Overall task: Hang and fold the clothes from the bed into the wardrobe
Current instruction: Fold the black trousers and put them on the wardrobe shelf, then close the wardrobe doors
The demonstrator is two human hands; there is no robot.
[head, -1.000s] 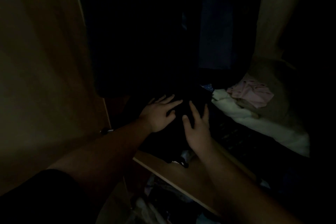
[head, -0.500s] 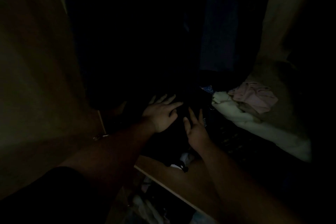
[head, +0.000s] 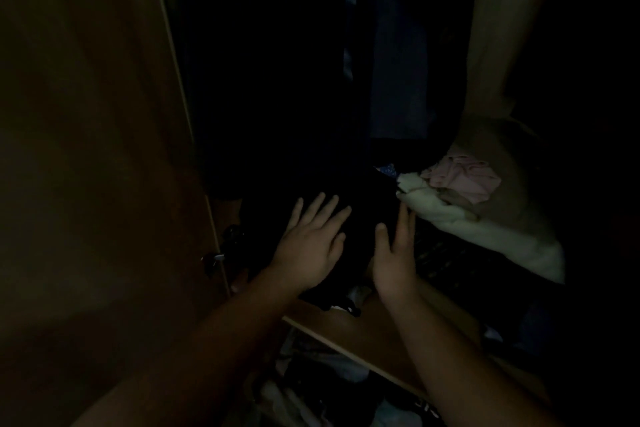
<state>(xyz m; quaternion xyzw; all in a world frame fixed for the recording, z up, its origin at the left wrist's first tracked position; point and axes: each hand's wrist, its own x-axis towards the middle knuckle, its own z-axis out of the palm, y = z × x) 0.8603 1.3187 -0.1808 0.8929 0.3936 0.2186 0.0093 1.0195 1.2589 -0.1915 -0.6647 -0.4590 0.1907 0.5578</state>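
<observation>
The scene is very dark. A black folded garment [head: 360, 229] lies on a wooden wardrobe shelf [head: 374, 333]. My left hand [head: 308, 246] rests flat on the garment's left part with fingers spread and straight. My right hand [head: 394, 260] lies on its right side, fingers straight and pointing away from me. The garment's outline is mostly lost in shadow. Dark clothes [head: 391, 73] hang above the shelf.
A brown wardrobe door [head: 90, 149] stands open at the left, with a hinge [head: 216, 257] at its lower edge. A white cloth [head: 485, 236] and a pink cloth [head: 460, 177] lie on the shelf to the right. More clothes [head: 311, 388] sit below the shelf.
My hands have moved slightly apart on the black garment, the left one sliding left and the right one staying near the white cloth. The view shifted a little.
</observation>
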